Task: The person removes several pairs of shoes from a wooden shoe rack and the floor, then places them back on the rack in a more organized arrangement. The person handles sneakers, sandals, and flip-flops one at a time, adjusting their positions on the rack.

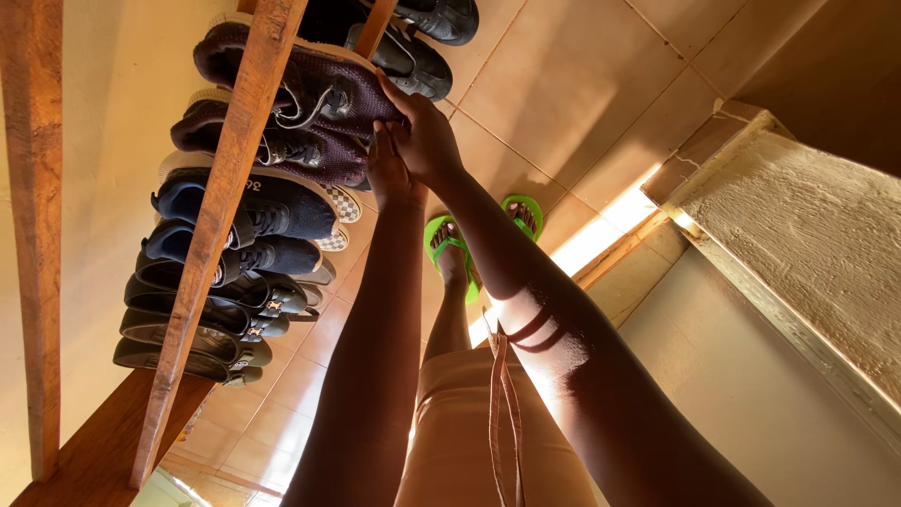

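Head view looks steeply down past both arms to a wooden shoe rack (225, 178) that runs from 12 o'clock down to 7 o'clock along the left side. The right hand (427, 131) is closed over the toe end of a dark maroon sneaker (314, 80) at about 11 o'clock, fingers on top and wrapped around its front, which suits steadying it on the rail. The left hand (389, 169) sits just below and touches the toe of the second maroon sneaker (282, 145); its fingers curl against the shoe, but I cannot tell whether it truly grips or only presses. The two maroon shoes lie side by side as a pair, toes pointing out toward the person, likely so that they come off the rack easily.

Below them, toward 8 o'clock, a pair of navy sneakers (253, 211) and several dark flat shoes (206, 319) rest in the same direction, packed closely in a row. More black shoes (422, 56) stand at 12 o'clock on the tiled floor (563, 84). The person's feet wear green sandals (450, 244) near the centre.
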